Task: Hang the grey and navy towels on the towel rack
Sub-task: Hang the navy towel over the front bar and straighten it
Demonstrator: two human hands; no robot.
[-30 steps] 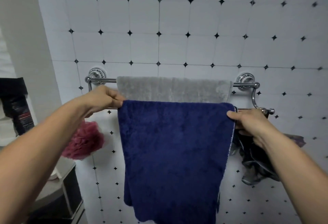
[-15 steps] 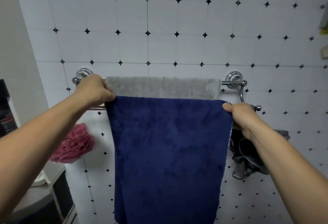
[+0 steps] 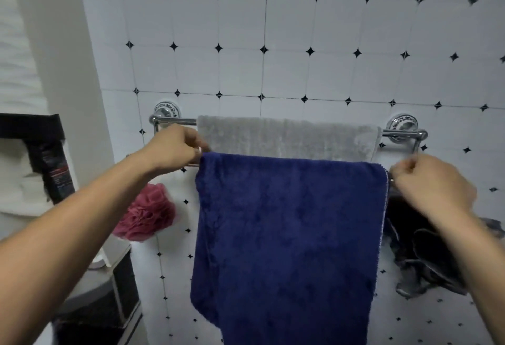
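Grey towel (image 3: 287, 137) is draped over the rear bar of the towel rack (image 3: 401, 133), navy towel (image 3: 287, 235) over the front bar. Left hand (image 3: 177, 147) pinches navy's top-left corner. Right hand (image 3: 431, 183) is curled at the right edge, blurred, can't tell if it's gripping. Risk: an uneven tug skews navy. If the front drape outweighs the hidden back, it likely slides off the smooth bar.

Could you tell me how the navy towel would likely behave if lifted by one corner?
Probably floppy: the navy towel hangs limp over the towel rack, and its lower left edge folds inward. Its plush pile suggests it would cling rather than slip.
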